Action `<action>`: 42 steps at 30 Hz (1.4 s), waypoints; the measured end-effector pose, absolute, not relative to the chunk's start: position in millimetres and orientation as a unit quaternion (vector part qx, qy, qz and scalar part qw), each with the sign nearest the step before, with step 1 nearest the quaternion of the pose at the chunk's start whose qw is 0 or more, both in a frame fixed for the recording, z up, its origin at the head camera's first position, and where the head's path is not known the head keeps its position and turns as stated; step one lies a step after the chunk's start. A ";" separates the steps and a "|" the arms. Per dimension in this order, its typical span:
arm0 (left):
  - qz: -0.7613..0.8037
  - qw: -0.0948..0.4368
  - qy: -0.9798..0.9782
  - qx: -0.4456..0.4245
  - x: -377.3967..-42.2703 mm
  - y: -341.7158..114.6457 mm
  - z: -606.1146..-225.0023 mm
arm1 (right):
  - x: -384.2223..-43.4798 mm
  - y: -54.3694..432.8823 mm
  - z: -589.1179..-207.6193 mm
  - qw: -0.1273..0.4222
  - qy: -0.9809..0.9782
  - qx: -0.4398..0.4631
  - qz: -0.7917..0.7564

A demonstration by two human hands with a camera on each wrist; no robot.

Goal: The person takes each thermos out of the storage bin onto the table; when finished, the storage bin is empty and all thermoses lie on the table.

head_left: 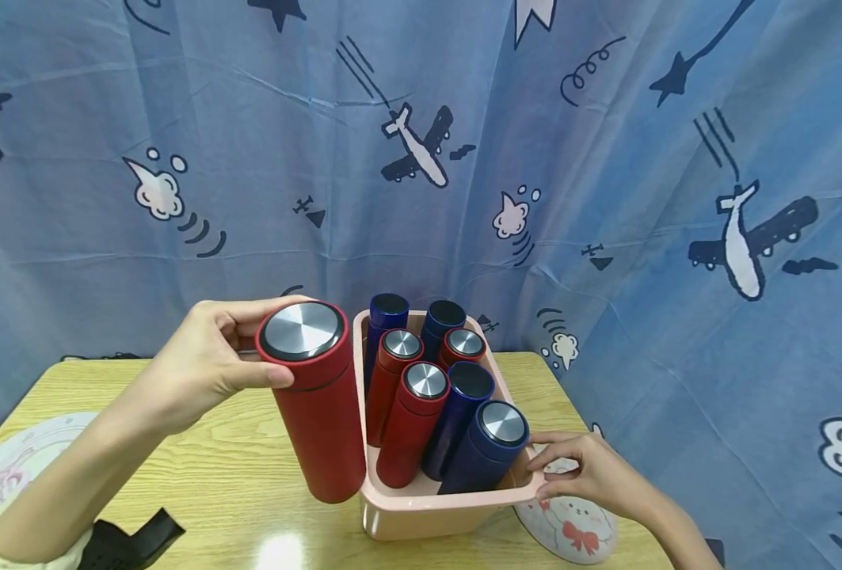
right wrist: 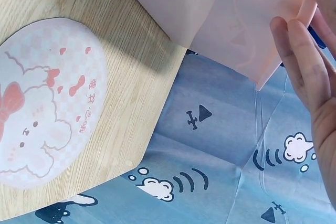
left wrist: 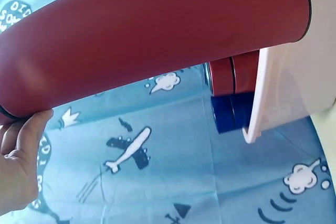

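Observation:
In the head view my left hand (head_left: 214, 356) grips a red thermos (head_left: 321, 431) around its upper part, thumb and fingers on opposite sides below the silver lid. The thermos is held up, slightly tilted, just left of a pale pink bin (head_left: 435, 500), and overlaps its left edge. The left wrist view shows the red body (left wrist: 157, 35) close up, with the fingertips near its top end. At the bin's front right corner my right hand (head_left: 592, 471) pinches the rim. Inside the bin stand several thermoses, including a red one (head_left: 409, 435) and a dark blue one (head_left: 481, 459).
The bin stands on a wood-grain table (head_left: 228, 467). A round mat with a cartoon bear (head_left: 573, 530) lies by the bin's right side, and another pale round mat (head_left: 28, 459) is at the left. Behind the table hangs a blue printed curtain (head_left: 264, 198).

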State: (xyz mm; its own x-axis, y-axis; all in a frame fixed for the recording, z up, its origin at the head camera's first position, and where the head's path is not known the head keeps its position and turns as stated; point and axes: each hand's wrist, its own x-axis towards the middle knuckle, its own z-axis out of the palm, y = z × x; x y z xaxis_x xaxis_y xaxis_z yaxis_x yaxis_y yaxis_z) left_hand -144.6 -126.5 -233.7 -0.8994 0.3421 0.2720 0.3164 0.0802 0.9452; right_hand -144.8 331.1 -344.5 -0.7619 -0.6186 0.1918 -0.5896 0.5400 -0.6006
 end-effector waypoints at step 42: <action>0.603 0.095 0.745 0.269 -194.7 -149.4 -353.0 | -144.5 334.8 -348.4 0.030 0.874 -0.337 -0.350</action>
State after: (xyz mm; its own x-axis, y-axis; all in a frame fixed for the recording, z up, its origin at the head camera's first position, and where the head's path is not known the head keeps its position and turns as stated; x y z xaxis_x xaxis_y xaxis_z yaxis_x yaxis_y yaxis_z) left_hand -194.7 -149.4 -353.0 -0.8374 0.5148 0.1834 0.2862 0.1272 0.9497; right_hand -144.5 334.8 -348.4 -0.7706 -0.6101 0.1840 -0.5687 0.5281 -0.6307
